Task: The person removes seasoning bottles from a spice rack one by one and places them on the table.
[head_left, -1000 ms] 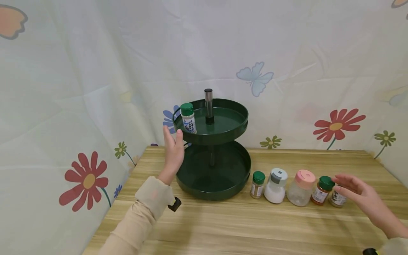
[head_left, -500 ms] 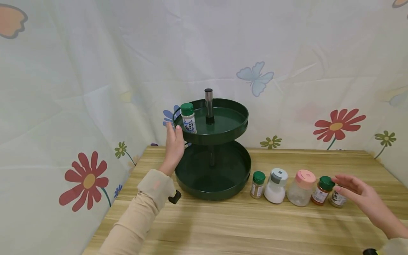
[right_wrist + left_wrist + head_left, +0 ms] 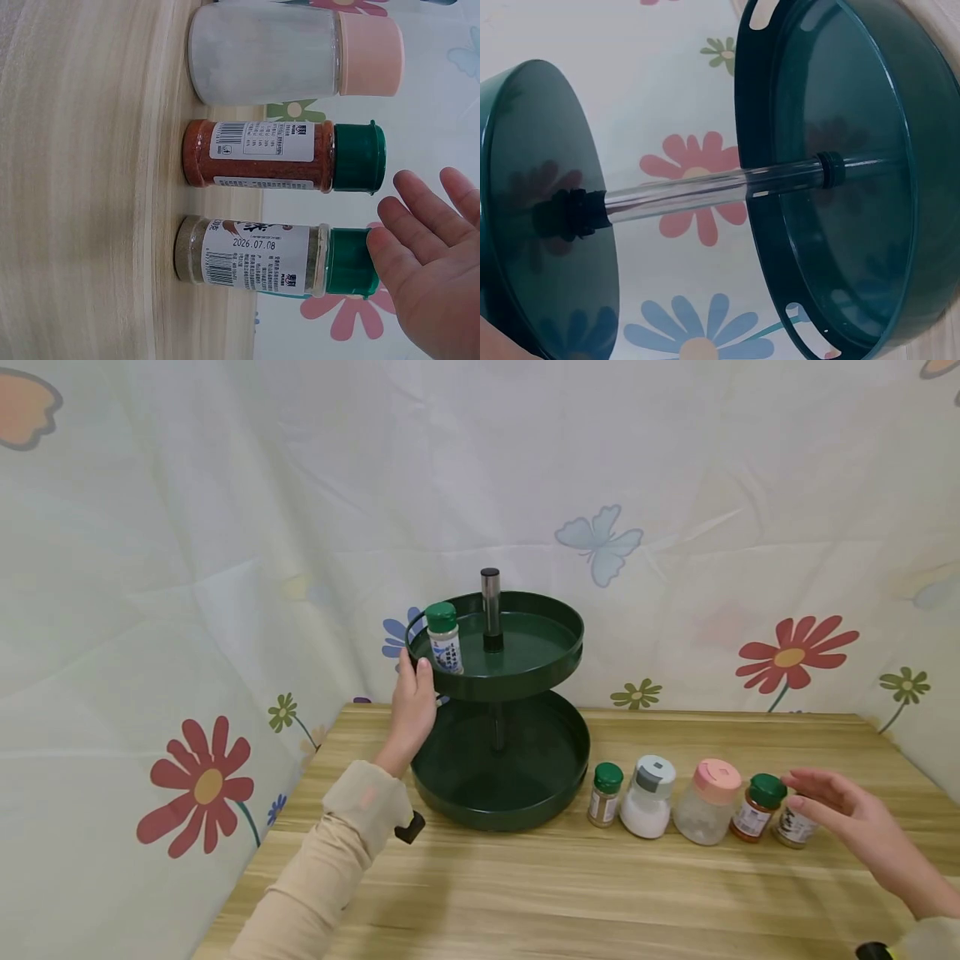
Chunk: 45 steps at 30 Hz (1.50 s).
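A green two-tier tray [image 3: 525,687] with a metal centre pole [image 3: 491,610] stands on the table. My left hand [image 3: 415,706] touches the left rim of its upper tier, fingers nearly straight. Just inside that rim is a green-capped spice jar [image 3: 446,647] with a blue and white label. At the right, my right hand [image 3: 858,814] hovers by the rightmost spice jar [image 3: 255,255], fingers loosely bent and holding nothing. In the right wrist view, its fingertips are at the green cap [image 3: 352,259]; whether they touch cannot be told.
Left of the rightmost jar, a row holds a red-filled spice jar [image 3: 262,154], a pink-lidded jar [image 3: 707,806], a white-lidded jar [image 3: 648,802] and a small green-capped jar [image 3: 604,797]. A flowered cloth [image 3: 675,627] hangs behind the wooden table [image 3: 562,893].
My left hand has moved slightly right and up, closing onto the upper tier's rim. The jars, the tray and my right hand stay almost where they were.
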Each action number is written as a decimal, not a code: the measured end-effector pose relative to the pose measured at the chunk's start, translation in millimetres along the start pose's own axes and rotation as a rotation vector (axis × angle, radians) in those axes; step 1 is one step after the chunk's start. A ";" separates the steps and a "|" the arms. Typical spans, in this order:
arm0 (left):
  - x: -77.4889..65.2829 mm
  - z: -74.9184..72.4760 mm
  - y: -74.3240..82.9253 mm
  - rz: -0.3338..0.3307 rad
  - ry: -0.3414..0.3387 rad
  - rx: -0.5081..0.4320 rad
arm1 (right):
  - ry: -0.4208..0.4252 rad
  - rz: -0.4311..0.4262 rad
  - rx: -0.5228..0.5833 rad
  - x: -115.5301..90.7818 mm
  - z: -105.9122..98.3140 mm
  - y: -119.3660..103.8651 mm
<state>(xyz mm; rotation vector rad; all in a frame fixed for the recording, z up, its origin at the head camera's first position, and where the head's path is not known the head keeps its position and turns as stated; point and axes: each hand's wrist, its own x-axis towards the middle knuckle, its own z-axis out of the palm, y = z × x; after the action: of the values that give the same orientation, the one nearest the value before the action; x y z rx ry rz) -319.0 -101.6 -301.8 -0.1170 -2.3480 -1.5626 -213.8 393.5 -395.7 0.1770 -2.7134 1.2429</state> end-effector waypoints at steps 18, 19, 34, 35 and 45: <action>-20.9 4.0 3.5 0.087 -0.041 -0.032 | -0.005 -0.010 0.004 -0.1 0.5 -1.5; -22.6 4.7 3.7 0.090 -0.042 -0.031 | -0.006 -0.012 0.007 -0.5 0.9 -1.9; -42.0 12.2 12.2 0.095 -0.045 -0.024 | 0.002 -0.008 0.011 0.3 1.0 -0.1; -43.2 12.5 12.6 0.093 -0.050 -0.027 | 0.000 -0.007 0.008 0.5 1.0 0.2; -52.8 16.1 15.4 0.107 -0.062 -0.035 | -0.005 -0.009 0.014 -0.4 1.7 -1.8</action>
<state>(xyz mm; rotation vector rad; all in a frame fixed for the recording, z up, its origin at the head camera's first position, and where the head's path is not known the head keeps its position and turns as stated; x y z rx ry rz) -268.8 -75.2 -310.0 -0.2977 -2.3205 -1.5698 -213.3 390.9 -395.5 0.1937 -2.7055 1.2610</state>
